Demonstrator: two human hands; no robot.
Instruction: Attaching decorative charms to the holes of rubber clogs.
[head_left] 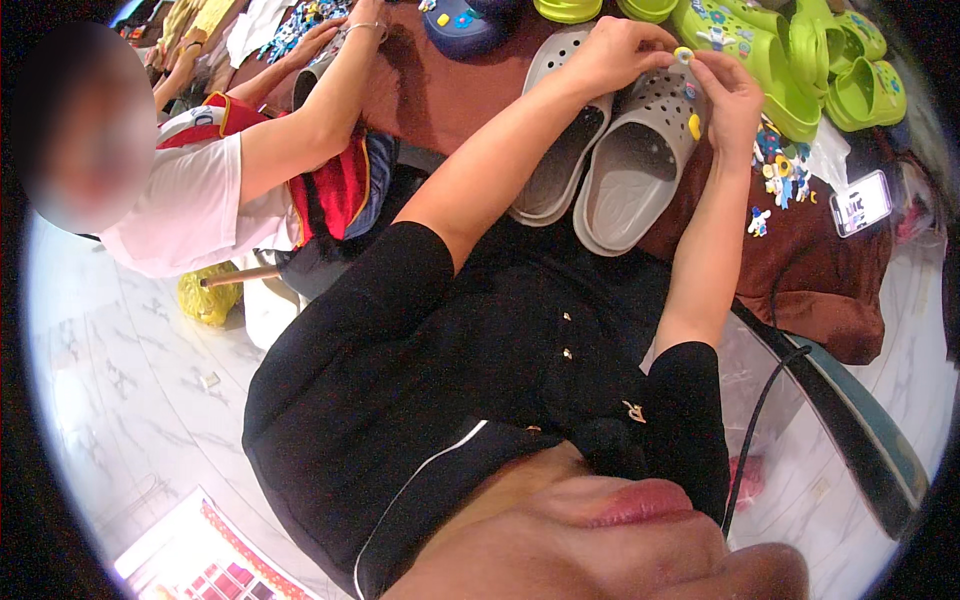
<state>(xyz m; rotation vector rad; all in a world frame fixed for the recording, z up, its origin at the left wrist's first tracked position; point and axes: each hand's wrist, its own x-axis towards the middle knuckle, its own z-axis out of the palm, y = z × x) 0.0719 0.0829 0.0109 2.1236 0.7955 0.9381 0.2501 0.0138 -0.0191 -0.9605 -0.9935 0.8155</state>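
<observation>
Both our hands are meeting over the toe of the right grey clog (640, 160), and between their fingertips we are pinching a small ring charm (684, 55), pale with a yellow rim. Our left hand (612, 52) is gripping it from the left, fingers curled; our right hand (733, 95) is closing on it from the right, thumb and forefinger up. The charm is sitting just above the clog's perforated toe, nearly touching it, about equally near to both hands. That clog's long axis is running from its heel, near our chest, up and away to the toe under the charm. Our forearms are rising from the lower edge and converging there, the left one crossing over the left grey clog (560, 130). Beside the clog's toe, to the right, loose charms (778, 175) are lying on the brown cloth (800, 270), with green clogs (760, 50) beyond and a phone (861, 203) further right. Left of the clogs, another person's arm (320, 110) is reaching onto the cloth.
</observation>
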